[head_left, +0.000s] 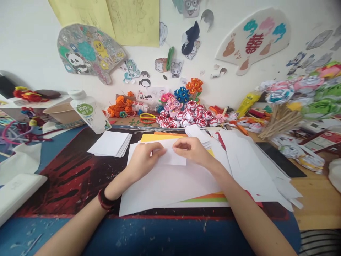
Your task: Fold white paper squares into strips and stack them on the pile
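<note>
Between both hands is a small white sheet of paper (pixel 173 159), held by its upper part just above larger white sheets. My left hand (pixel 146 156) pinches it at the left, thumb pointing inward. My right hand (pixel 190 147) pinches it at the right with curled fingers. Beneath lies a large white sheet (pixel 170 188), with orange, green and yellow paper edges (pixel 207 197) showing under it. A stack of small white paper squares (pixel 110 143) rests to the left of my left hand. Another small white stack (pixel 197 133) lies behind my right hand.
Loose white sheets (pixel 250 160) spread at the right, beside a dark flat slab (pixel 282 160). A white bottle (pixel 89 112) stands back left. Red-and-white paper flowers (pixel 189 115) line the wall side. A white case (pixel 20 195) lies at the left edge.
</note>
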The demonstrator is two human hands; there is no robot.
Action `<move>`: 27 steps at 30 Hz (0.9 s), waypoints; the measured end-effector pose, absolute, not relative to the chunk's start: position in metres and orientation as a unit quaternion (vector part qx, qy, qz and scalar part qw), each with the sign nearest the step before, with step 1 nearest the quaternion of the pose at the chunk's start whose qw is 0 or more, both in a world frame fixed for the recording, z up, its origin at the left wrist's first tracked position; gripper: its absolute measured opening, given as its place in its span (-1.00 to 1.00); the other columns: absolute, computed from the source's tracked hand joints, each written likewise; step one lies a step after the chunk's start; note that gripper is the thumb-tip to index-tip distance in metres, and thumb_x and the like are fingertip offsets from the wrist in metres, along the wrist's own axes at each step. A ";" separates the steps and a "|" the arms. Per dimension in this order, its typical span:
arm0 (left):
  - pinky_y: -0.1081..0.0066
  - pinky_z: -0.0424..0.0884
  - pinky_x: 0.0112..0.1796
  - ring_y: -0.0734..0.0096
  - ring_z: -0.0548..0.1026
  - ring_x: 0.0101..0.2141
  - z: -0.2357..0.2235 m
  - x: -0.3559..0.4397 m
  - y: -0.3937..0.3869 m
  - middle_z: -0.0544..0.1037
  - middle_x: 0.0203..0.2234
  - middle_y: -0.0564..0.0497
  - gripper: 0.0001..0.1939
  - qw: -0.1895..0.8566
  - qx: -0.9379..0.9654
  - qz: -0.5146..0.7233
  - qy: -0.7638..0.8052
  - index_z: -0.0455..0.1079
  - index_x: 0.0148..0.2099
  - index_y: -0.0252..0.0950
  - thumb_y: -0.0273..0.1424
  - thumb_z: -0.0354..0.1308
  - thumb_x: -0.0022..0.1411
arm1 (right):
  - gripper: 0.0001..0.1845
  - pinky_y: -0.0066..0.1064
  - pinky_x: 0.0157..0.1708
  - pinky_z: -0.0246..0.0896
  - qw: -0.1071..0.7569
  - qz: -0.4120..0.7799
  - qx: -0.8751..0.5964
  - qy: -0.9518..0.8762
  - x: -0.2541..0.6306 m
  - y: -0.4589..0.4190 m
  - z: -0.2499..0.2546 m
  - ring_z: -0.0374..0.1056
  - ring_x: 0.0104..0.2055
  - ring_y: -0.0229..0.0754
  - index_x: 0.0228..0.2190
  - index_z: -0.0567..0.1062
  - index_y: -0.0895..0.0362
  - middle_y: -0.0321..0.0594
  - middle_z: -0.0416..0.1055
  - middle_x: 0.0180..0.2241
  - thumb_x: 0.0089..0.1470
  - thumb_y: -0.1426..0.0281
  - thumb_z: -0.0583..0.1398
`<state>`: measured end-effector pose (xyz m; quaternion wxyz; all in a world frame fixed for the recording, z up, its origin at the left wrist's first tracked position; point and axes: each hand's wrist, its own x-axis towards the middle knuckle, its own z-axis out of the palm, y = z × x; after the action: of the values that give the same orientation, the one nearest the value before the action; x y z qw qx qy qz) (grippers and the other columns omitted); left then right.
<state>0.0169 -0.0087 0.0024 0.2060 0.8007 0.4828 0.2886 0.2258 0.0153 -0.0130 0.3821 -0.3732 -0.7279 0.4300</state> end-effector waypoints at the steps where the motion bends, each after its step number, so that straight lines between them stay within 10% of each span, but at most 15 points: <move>1: 0.47 0.19 -0.39 0.47 0.36 -0.50 0.002 0.016 -0.009 0.54 -0.52 0.06 -0.75 0.201 0.807 0.273 0.483 0.48 -0.34 -0.30 -0.30 0.05 0.28 | -0.88 -0.44 -0.38 0.26 0.358 0.429 -0.368 -0.744 0.226 0.016 -0.014 0.37 -0.39 -0.23 -0.42 0.54 0.19 -0.21 0.48 -0.42 0.02 0.40 0.22; 27: 0.46 0.17 -0.42 0.46 0.36 -0.54 0.010 0.006 -0.010 0.55 -0.55 0.04 -0.76 0.130 0.791 0.299 0.517 0.51 -0.41 -0.30 -0.36 0.08 0.22 | -0.90 -0.51 -0.57 -0.02 0.266 0.331 -0.400 -0.812 0.243 0.027 -0.016 0.11 -0.58 -0.36 -0.66 0.39 0.18 -0.40 0.20 -0.67 -0.18 0.51 0.14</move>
<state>0.0057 -0.0099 0.0097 0.1300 0.7911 0.5174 0.2993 0.2432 0.0269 -0.0156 0.2664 -0.4003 -0.8117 0.3314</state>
